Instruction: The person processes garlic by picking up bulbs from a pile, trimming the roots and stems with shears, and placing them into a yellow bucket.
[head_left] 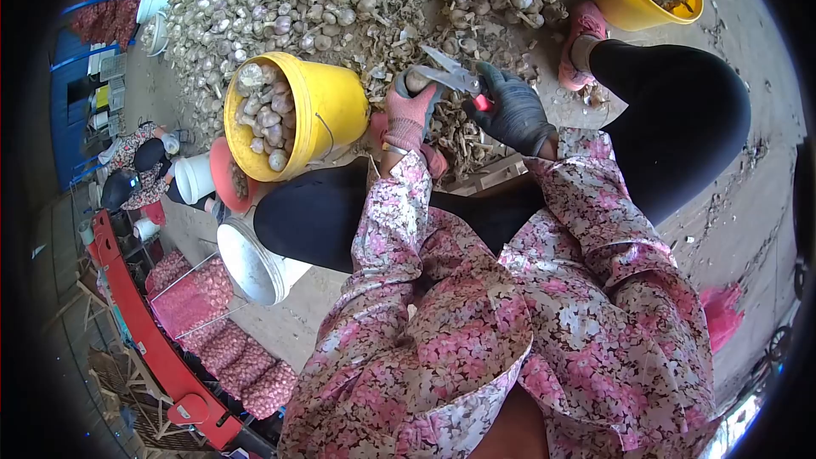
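My left hand [410, 112], in a pink and grey glove, is closed round a garlic bulb [416, 80]. In a dark glove, my right hand [513, 110] grips shears [456, 76] with red on the handle. Their blades are apart and point left, close to the bulb. Left of my left hand a yellow bucket [336, 106] lies tilted with its mouth to the left, holding several garlic bulbs [270, 110]. Dry trimmings [459, 140] lie on the ground beneath my hands.
A large garlic heap [297, 4] spreads ahead. Another yellow bucket [650, 17] stands at upper right. White tub [253, 262], red basin [228, 174] and filled mesh sacks [225, 348] are at left. A co-worker [140, 166] sits at far left. My bent legs flank the work spot.
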The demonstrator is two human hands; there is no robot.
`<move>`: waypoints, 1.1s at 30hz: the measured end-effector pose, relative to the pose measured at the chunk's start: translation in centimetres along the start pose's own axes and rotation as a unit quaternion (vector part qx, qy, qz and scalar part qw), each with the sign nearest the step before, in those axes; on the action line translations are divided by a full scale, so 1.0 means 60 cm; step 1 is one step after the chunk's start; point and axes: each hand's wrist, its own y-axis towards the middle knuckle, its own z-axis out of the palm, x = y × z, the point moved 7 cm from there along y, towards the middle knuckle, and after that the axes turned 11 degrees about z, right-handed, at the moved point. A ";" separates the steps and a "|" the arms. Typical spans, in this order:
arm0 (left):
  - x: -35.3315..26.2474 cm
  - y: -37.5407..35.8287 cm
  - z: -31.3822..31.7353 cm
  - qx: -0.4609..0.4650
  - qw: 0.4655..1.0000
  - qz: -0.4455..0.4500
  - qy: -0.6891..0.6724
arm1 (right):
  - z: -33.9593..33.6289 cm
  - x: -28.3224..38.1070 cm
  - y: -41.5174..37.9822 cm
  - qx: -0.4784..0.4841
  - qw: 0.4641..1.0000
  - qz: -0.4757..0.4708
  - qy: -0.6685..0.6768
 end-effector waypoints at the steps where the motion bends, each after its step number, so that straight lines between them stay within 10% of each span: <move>1: -0.015 0.002 -0.002 0.020 0.990 0.025 0.137 | 0.000 0.010 -0.006 -0.026 0.992 -0.044 -0.111; 15: 0.013 -0.023 0.023 0.090 0.971 -0.007 0.223 | 0.097 -0.101 0.019 0.096 0.985 0.082 -0.119; 19: 0.009 -0.021 0.022 0.046 0.997 -0.027 -0.060 | 0.125 -0.135 0.042 0.058 0.986 0.061 -0.144; 21: -0.026 -0.010 -0.032 -0.058 0.986 -0.022 -0.157 | 0.143 -0.177 0.018 0.155 0.923 0.314 0.160; 23: -0.063 0.008 -0.115 -0.182 0.873 0.107 -0.440 | 0.193 -0.204 0.000 0.149 0.765 0.418 0.466; 25: -0.104 0.018 -0.148 -0.180 0.723 0.094 -0.660 | 0.172 -0.177 -0.001 0.087 0.725 0.460 0.505; 29: 0.016 0.090 -0.103 -0.247 0.906 0.008 -0.342 | 0.192 -0.188 0.019 0.054 0.693 0.480 0.535; 33: 0.159 0.210 0.038 -0.083 0.991 -0.061 -0.089 | 0.185 -0.174 0.035 0.042 0.683 0.479 0.550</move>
